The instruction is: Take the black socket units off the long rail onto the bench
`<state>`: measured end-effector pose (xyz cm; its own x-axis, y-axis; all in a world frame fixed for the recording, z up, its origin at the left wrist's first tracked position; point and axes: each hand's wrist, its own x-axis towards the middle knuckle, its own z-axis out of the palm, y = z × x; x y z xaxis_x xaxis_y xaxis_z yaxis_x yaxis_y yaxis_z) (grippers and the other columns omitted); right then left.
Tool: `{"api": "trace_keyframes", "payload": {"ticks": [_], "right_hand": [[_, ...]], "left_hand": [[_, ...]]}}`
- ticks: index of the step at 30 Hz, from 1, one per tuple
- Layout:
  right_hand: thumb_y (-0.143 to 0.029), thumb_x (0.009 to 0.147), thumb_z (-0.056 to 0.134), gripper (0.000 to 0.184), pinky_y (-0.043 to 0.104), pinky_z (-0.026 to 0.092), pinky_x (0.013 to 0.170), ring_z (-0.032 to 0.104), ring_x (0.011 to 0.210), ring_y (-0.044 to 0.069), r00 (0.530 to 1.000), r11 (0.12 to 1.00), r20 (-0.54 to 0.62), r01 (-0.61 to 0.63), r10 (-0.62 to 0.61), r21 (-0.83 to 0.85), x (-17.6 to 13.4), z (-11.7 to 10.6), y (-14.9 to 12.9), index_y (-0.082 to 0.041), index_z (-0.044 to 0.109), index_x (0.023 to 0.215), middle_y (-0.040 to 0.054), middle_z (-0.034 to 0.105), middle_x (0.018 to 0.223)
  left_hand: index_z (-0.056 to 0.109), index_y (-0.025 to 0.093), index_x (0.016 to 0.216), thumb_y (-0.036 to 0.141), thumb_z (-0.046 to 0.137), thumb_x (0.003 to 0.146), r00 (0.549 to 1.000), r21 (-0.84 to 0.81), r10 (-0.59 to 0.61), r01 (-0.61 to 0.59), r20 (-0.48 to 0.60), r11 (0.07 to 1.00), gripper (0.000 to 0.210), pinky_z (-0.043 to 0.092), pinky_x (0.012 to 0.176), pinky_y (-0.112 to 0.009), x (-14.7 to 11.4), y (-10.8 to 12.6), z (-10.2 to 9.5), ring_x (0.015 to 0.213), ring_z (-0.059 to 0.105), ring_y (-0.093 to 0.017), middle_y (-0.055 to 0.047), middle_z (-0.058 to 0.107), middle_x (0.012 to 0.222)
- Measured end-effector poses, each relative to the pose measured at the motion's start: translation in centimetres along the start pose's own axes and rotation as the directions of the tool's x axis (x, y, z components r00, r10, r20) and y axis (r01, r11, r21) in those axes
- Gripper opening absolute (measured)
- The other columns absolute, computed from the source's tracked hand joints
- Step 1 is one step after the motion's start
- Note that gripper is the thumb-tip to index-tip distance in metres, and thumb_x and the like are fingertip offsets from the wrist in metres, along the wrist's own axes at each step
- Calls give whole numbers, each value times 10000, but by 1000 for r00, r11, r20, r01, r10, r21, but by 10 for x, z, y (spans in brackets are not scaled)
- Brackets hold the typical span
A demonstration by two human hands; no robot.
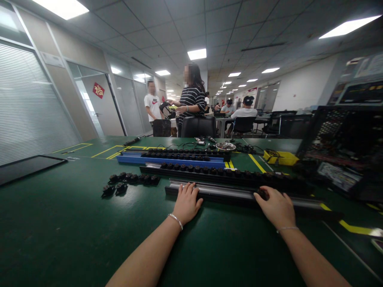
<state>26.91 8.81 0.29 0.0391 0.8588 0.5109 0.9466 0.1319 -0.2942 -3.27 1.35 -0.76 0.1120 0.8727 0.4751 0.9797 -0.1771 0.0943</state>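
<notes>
A long black channel rail [224, 192] with a shiny inner face lies across the green table in front of me. My left hand [187, 204] rests on its left part, fingers stretched over the far edge. Farther right, my right hand [277, 207] pinches a small dark round part [262, 194] at the rail; the fingers hide some of it. Behind stands another black rail [152, 169] carrying a row of small black parts. Several loose black parts [121, 188] lie left of my left hand.
Beyond are a blue rail [170, 160], a metal dish [225, 146] among cables, and a yellow bin [280, 157]. An open electronics case [344, 159] rises at right; a flat black panel [30, 169] lies left. People [193, 97] stand and sit farther back.
</notes>
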Motion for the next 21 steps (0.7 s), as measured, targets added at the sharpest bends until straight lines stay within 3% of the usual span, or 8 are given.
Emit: {"api": "trace_keyframes", "payload": {"ticks": [21], "right_hand": [[-474,781,406,414,446,317,949,579,910,236,999,998,43,7,-9,58,-2,-4,-12,-181,600,999,87,657,978]], "left_hand": [[513,205,1154,387,437,881,1000,7,2,-2,1,1000,337,208,1097,-535,0,-1,1,1284,363,-267,-92,473,1346]]}}
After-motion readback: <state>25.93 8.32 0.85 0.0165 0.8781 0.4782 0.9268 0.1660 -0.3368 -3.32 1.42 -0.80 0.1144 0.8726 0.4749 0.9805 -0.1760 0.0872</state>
